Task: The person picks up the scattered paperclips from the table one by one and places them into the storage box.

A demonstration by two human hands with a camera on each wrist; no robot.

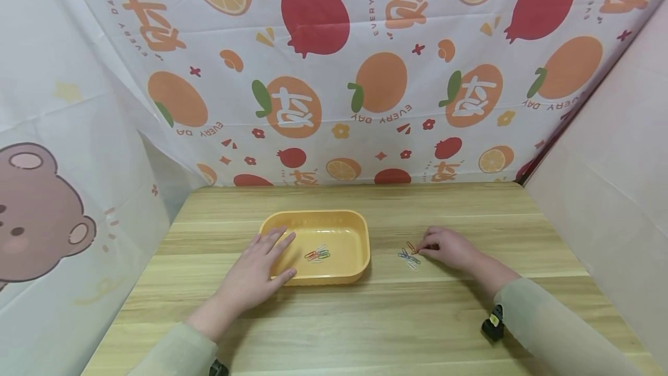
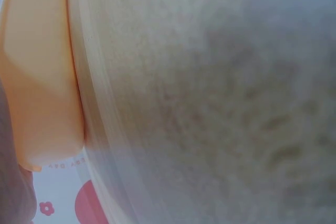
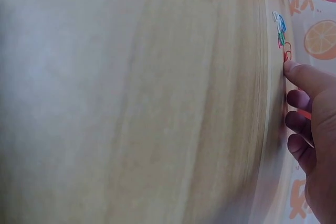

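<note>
My left hand (image 1: 256, 271) lies with spread fingers over the left rim of a yellow plastic tray (image 1: 362, 248). In the left wrist view, the tray's outer wall (image 2: 42, 77) shows at the left edge. Several colored paper clips (image 1: 317, 255) lie on the tray floor. Right of the tray, my right hand (image 1: 449, 248) pinches a red-orange paper clip (image 3: 287, 52) between thumb and finger, low at the tabletop. Beside those fingertips is a small pile of blue, white and other paper clips (image 1: 409, 257). The other fingers of this hand curl inward in the right wrist view.
A wood-grain table (image 1: 344, 329) carries everything. Behind it hangs a fruit-print cloth (image 1: 334, 149), with a bear-print cloth (image 1: 42, 219) on the left and a pale cloth (image 1: 616, 161) on the right. A black wrist device (image 1: 493, 324) sits at the right sleeve.
</note>
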